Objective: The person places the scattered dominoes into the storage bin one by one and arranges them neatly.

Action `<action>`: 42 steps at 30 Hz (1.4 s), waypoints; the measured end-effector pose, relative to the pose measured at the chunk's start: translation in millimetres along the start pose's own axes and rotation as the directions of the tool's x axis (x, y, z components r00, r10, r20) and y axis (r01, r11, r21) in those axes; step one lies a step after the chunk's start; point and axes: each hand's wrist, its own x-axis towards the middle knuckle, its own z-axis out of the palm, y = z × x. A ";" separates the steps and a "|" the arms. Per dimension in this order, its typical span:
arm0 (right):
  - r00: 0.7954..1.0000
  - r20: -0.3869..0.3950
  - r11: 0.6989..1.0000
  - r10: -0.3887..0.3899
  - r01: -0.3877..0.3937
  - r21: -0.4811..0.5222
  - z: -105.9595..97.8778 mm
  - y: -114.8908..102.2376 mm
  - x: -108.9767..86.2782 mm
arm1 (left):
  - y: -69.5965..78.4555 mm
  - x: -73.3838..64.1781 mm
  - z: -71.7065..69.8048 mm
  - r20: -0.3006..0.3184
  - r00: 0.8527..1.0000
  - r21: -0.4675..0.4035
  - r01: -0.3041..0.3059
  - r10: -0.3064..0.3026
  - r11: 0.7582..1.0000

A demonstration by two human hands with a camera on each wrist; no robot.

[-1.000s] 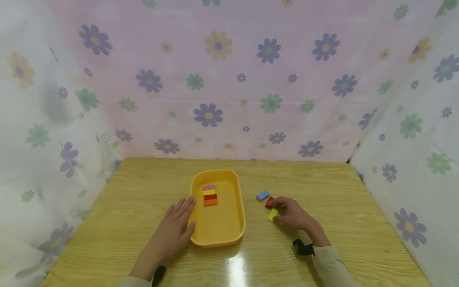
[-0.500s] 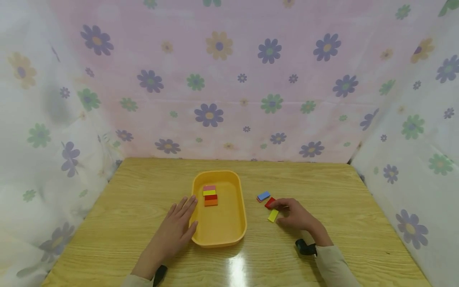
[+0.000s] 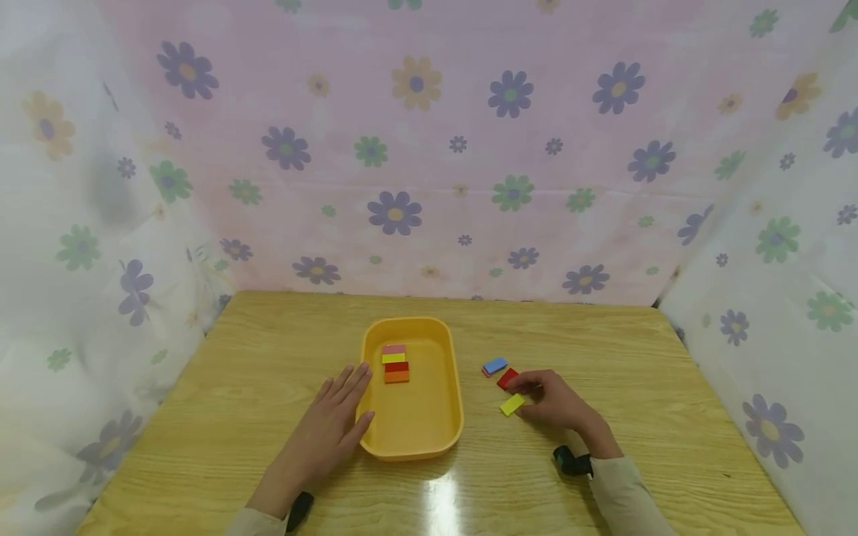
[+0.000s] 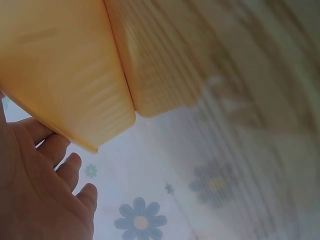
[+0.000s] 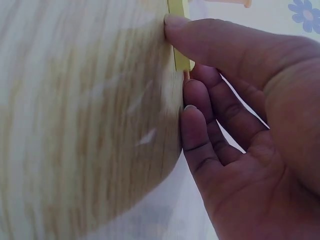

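Note:
My left hand [image 3: 328, 424] lies along the left side of a yellow plastic tray [image 3: 461, 417], straight fingertips at its rim. Inside the tray several small flat blocks form a column: pink [image 3: 394, 349], yellow [image 3: 393, 359], red [image 3: 397, 367] and orange [image 3: 397, 377]. Right of the tray, my right hand [image 3: 559, 406] is bent loosely over the table. Its thumb touches the edge of a loose yellow block [image 3: 512, 405], also visible in the right wrist view. The index fingertip overlaps a red block [image 3: 507, 378]. Beyond lies a blue block [image 3: 494, 365] with a reddish one partly hidden beneath.
A wood-grain table [image 3: 295, 335] carries everything. Flowered sheets [image 3: 442, 171] hang behind it and on both sides. Each wrist wears a dark camera strap, the right one [image 3: 571, 461] close above the tabletop.
The loose yellow block has turned from steep to more sideways under the right thumb. My right hand has drawn back slightly from it. The left hand stays at the tray.

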 end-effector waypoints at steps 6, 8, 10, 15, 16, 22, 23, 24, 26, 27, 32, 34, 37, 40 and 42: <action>1.000 -0.011 1.000 0.006 -0.006 -0.001 0.6 0.8 -0.4 | -1.3 1.6 1.6 0.007 1.000 -0.013 0.000 0.000 1.000; 1.000 -0.019 1.000 0.005 -0.005 0.002 1.0 0.3 -1.4 | -1.6 2.0 2.1 0.012 1.000 -0.013 0.004 -0.004 1.000; 1.000 -0.026 1.000 -0.003 0.003 0.010 1.4 -0.8 -2.7 | -1.6 2.4 2.3 0.016 1.000 -0.015 0.008 -0.007 1.000; 0.998 -0.051 0.999 -0.029 0.031 0.044 2.2 -3.5 -7.0 | -0.3 3.3 1.5 0.022 1.000 -0.016 0.017 -0.017 1.000; 0.998 -0.057 0.998 -0.034 0.037 0.052 2.5 -4.6 -8.3 | 0.1 3.4 1.1 0.023 1.000 -0.017 0.020 -0.019 1.000; 0.995 -0.096 0.990 -0.018 0.031 0.139 6.3 -3.3 -13.8 | 1.0 3.9 0.3 0.005 1.000 -0.004 0.013 -0.013 1.000; 0.995 -0.101 0.986 -0.004 0.021 0.166 7.2 -1.7 -14.3 | 1.0 3.9 0.5 -0.004 1.000 0.001 0.007 -0.007 1.000; 0.994 -0.109 0.982 0.014 0.007 0.190 8.0 -0.9 -15.1 | 0.9 3.9 0.8 -0.014 1.000 0.006 0.001 -0.001 1.000; 0.991 -0.126 0.972 0.053 -0.022 0.235 9.6 0.4 -16.8 | 1.1 3.8 1.3 -0.018 1.000 0.009 0.001 -0.001 1.000; 0.988 -0.135 0.967 0.069 -0.033 0.253 10.2 0.6 -17.7 | 1.0 3.8 1.6 -0.015 1.000 0.012 0.003 -0.003 1.000; 0.972 -0.182 0.928 0.151 -0.076 0.364 12.7 -0.5 -20.5 | 1.3 3.7 2.3 0.023 0.999 0.003 0.030 -0.030 1.000; 0.964 -0.195 0.907 0.180 -0.086 0.413 13.7 -1.1 -20.5 | 1.7 3.5 2.1 0.030 0.999 0.000 0.036 -0.036 0.999; 0.956 -0.214 0.890 0.202 -0.088 0.448 15.3 -1.7 -20.0 | 2.3 2.9 1.6 0.030 0.999 -0.003 0.042 -0.042 0.999; 0.953 -0.224 0.884 0.205 -0.082 0.460 16.9 -1.4 -19.0 | 2.6 2.5 1.3 0.027 0.999 0.001 0.047 -0.047 0.999; 0.949 -0.233 0.881 0.211 -0.081 0.466 18.4 -1.1 -18.5 | 2.9 2.3 1.5 0.026 0.998 -0.001 0.049 -0.049 0.999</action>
